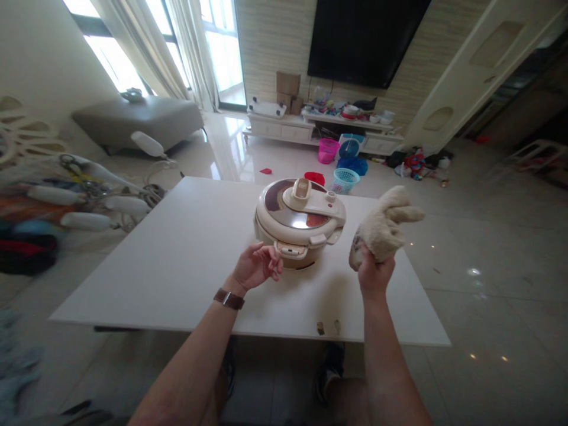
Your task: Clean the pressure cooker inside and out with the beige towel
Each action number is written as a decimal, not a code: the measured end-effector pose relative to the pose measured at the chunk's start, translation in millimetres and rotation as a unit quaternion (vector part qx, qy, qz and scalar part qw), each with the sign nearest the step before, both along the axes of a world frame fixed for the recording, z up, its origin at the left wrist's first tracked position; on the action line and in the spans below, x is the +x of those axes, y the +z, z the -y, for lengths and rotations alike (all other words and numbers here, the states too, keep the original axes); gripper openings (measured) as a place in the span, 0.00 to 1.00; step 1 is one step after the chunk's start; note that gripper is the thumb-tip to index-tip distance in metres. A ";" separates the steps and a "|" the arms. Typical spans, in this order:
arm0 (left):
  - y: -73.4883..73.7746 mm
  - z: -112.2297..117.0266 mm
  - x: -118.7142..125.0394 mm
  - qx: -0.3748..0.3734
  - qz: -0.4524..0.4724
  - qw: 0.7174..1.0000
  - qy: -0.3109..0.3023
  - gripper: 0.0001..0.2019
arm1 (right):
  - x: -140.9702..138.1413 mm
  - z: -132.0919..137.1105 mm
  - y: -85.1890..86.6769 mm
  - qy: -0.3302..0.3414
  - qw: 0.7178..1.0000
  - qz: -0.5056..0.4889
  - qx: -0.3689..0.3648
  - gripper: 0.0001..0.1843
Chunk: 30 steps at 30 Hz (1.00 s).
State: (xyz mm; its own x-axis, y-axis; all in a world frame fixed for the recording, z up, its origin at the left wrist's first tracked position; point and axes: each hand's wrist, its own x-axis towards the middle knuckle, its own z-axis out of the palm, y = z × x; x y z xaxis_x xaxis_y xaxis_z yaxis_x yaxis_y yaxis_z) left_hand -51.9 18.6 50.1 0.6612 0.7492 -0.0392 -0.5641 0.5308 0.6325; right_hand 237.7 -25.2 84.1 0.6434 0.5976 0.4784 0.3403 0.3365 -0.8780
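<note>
A cream electric pressure cooker (306, 228) with a shiny lid stands on the white table (190, 254). My left hand (258, 266), with a brown-strapped watch on its wrist, is just in front of the cooker's front handle. Its fingers are loosely curled and apart, holding nothing; whether a fingertip touches the handle I cannot tell. Over the table's right side, my right hand (375, 275) grips a beige plush toy (384, 228) from below. Stubby limb-like or ear-like parts of the toy stick out up and to the right.
Near the table's front edge lie a small yellow-and-black item (320, 328) and a small greenish one (337, 326). Beyond the table are a light-blue basket (346, 180) and a pink basket (328, 151). A lamp-like frame (106, 204) with white shades stands left.
</note>
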 end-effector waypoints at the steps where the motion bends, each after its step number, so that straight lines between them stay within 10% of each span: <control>1: -1.2 -1.1 0.2 -0.001 -0.016 1.000 0.001 0.21 | -4.2 -1.6 -3.7 0.035 0.997 0.069 -0.016 0.21; 9: -19.9 -7.8 8.2 -0.013 -0.266 0.964 0.022 0.26 | -24.0 -23.1 -17.8 0.101 0.953 0.280 -0.060 0.29; 14: -15.4 -8.1 15.3 -0.002 -0.270 0.959 0.080 0.22 | -36.8 -20.3 -16.0 0.095 0.953 0.282 -0.056 0.31; 23: -21.9 -9.6 25.0 0.002 -0.239 0.962 0.129 0.15 | -72.0 -5.0 0.3 0.184 0.872 0.443 -0.097 0.35; 30: -19.9 -9.1 24.6 -0.002 -0.255 0.959 0.127 0.16 | -60.1 -8.1 -9.7 0.152 0.890 0.421 -0.082 0.37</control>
State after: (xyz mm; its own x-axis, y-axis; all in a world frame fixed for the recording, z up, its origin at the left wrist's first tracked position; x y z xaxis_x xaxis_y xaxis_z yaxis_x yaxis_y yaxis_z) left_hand -27.3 27.8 30.3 0.3514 0.8830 -0.3112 -0.2939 0.4197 0.8588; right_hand 177.6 -17.1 74.4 -0.1066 0.7888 0.6054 0.8159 0.4174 -0.4002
